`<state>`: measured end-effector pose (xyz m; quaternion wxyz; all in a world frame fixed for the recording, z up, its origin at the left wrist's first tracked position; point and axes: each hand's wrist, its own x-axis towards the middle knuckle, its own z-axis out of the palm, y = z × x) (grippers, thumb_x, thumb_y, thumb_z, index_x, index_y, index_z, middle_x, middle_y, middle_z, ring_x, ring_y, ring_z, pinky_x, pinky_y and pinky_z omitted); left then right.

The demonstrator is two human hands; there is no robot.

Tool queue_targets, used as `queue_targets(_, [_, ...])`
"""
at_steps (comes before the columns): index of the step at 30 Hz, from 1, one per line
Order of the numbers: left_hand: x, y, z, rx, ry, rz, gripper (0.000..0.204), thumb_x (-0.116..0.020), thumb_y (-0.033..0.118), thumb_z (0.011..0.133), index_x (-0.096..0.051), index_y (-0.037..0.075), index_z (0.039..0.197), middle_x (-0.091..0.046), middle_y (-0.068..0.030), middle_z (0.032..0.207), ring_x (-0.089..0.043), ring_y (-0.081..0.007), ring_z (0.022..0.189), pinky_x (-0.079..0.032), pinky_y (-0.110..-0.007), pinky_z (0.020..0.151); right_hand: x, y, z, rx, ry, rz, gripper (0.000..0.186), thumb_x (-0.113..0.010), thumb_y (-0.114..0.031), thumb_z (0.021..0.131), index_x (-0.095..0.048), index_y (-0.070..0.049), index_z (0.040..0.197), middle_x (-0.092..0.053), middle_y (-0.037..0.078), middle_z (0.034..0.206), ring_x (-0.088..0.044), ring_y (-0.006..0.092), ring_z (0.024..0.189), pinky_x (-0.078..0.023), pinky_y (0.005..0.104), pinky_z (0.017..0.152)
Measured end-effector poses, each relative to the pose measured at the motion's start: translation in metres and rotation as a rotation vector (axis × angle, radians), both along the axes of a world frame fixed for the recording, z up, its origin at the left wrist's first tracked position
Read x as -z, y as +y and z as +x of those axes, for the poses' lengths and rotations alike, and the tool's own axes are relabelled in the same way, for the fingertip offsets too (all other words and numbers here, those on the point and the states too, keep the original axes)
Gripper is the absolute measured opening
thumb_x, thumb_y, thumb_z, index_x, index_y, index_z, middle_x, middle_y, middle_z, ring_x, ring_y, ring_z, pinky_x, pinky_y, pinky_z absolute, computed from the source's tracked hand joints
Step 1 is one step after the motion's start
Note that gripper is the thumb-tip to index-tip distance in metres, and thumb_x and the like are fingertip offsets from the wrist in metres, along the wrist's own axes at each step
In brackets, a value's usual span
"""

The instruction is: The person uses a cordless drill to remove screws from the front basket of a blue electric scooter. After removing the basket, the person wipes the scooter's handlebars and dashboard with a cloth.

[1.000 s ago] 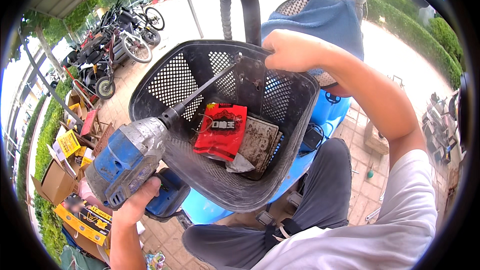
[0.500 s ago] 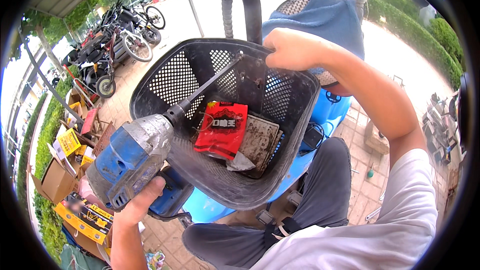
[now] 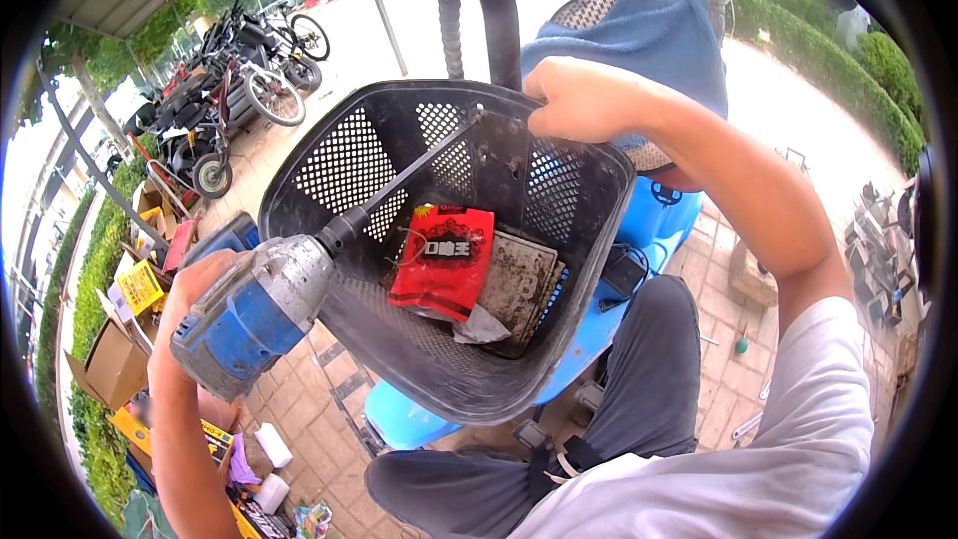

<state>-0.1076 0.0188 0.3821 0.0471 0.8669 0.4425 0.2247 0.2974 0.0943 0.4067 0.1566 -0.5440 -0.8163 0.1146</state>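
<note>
The left hand point(image 3: 190, 304) has its grip wrapped tight around a scuffed blue and grey power driver point(image 3: 254, 314). The tool's long dark bit point(image 3: 399, 180) runs up and away from that grip into the black perforated plastic basket point(image 3: 339, 155), meeting its back wall. The right hand point(image 3: 579, 100) clamps the basket's far rim. Best to keep the bit square to the wall, press steadily and brace the rim. A red packet point(image 3: 444, 260) lies beneath the bit.
</note>
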Motion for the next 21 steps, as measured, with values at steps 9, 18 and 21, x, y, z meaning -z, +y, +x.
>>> queue_targets(9, [0.008, 0.012, -0.011, -0.194, -0.208, -0.271, 0.031, -0.067, 0.009, 0.074, -0.061, 0.001, 0.103, -0.064, -0.0085, 0.093, -0.059, -0.0178, 0.085, -0.047, -0.03, 0.081, -0.001, 0.001, -0.002, 0.001, -0.012, 0.002, 0.023, -0.056, -0.012, 0.075, -0.063, 0.008, 0.081, -0.059, 0.016, 0.064, -0.06, 0.0224, 0.061, -0.046, 0.0364, 0.059])
queue_targets(18, [0.011, 0.01, -0.008, -0.055, -0.052, -0.052, 0.033, -0.069, 0.01, 0.073, -0.061, 0.002, 0.104, -0.064, -0.0072, 0.093, -0.059, -0.0174, 0.086, -0.047, -0.03, 0.081, 0.001, 0.001, -0.001, -0.003, 0.002, 0.001, 0.022, -0.055, -0.011, 0.074, -0.062, 0.009, 0.079, -0.058, 0.015, 0.06, -0.058, 0.0207, 0.057, -0.045, 0.035, 0.056])
queue_targets(21, [0.013, 0.009, -0.009, -0.042, -0.038, -0.011, 0.034, -0.07, 0.01, 0.073, -0.061, 0.003, 0.105, -0.064, -0.0068, 0.094, -0.059, -0.0173, 0.086, -0.047, -0.03, 0.081, 0.001, 0.001, -0.001, 0.002, -0.017, 0.008, 0.022, -0.055, -0.011, 0.074, -0.062, 0.009, 0.079, -0.058, 0.015, 0.06, -0.058, 0.0205, 0.056, -0.045, 0.0348, 0.056])
